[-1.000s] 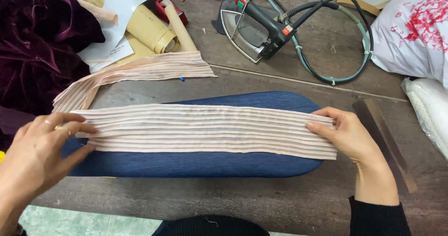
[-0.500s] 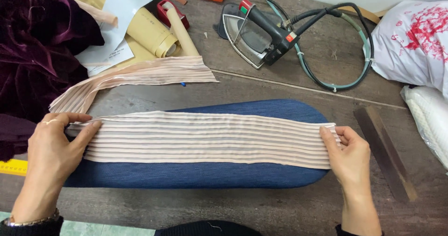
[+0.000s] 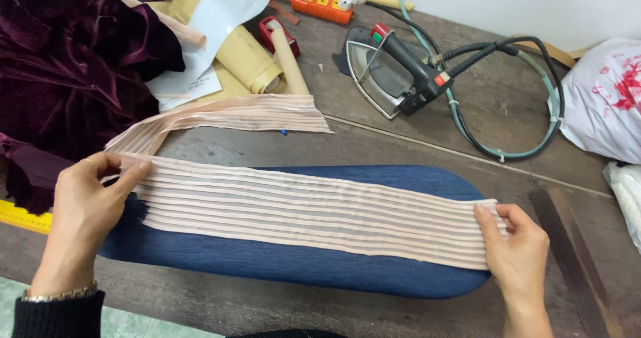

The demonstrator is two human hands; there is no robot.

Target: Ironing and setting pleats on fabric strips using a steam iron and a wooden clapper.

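Observation:
A long peach striped fabric strip (image 3: 307,211) lies stretched flat along a dark blue padded pressing board (image 3: 300,264) on the wooden table. My left hand (image 3: 87,218) pinches the strip's left end, where it folds back toward a second length (image 3: 234,114) lying behind. My right hand (image 3: 514,244) grips the strip's right end at the board's rounded tip. The strip is pulled taut between both hands.
A steam iron (image 3: 394,71) with hose and cable rests at the back. Dark purple velvet cloth (image 3: 67,64) is heaped at left, beside paper rolls (image 3: 247,51) and sheets. An orange power strip (image 3: 324,4), a white bag (image 3: 601,97) and a yellow ruler (image 3: 23,216) lie around.
The view has shifted slightly. Both hands have kept hold of the strip's ends, and my right hand has slid a little further right and down along the board.

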